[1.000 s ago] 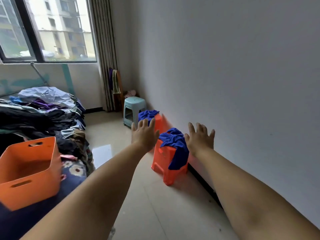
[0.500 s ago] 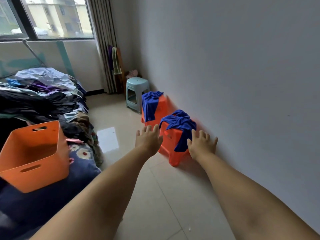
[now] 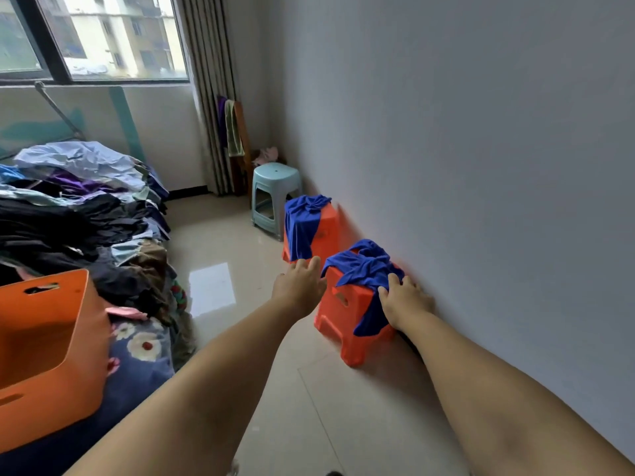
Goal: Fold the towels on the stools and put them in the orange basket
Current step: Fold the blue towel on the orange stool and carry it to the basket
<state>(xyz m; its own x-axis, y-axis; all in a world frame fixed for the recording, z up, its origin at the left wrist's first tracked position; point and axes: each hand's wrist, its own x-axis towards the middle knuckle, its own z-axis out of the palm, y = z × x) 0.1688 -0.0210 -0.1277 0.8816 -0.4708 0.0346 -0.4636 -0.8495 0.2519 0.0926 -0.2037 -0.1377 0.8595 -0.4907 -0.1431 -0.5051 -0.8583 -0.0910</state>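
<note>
Two orange stools stand along the right wall. The near stool (image 3: 338, 312) carries a crumpled blue towel (image 3: 364, 269); the far stool (image 3: 324, 231) has another blue towel (image 3: 302, 221) draped over its left side. My right hand (image 3: 403, 300) rests on the near towel's right side, fingers spread on the cloth. My left hand (image 3: 299, 285) hovers open just left of the near stool, fingertips close to the towel's edge. The orange basket (image 3: 51, 355) sits on the bed at the left.
A pale blue stool (image 3: 275, 194) stands beyond the orange ones near the curtain. A big heap of clothes (image 3: 79, 214) covers the bed at the left. Tiled floor lies between bed and stools. The grey wall runs close along the right.
Both hands have reached forward to the near stool. My right hand now lies on its towel, and my left hand has come up beside it.
</note>
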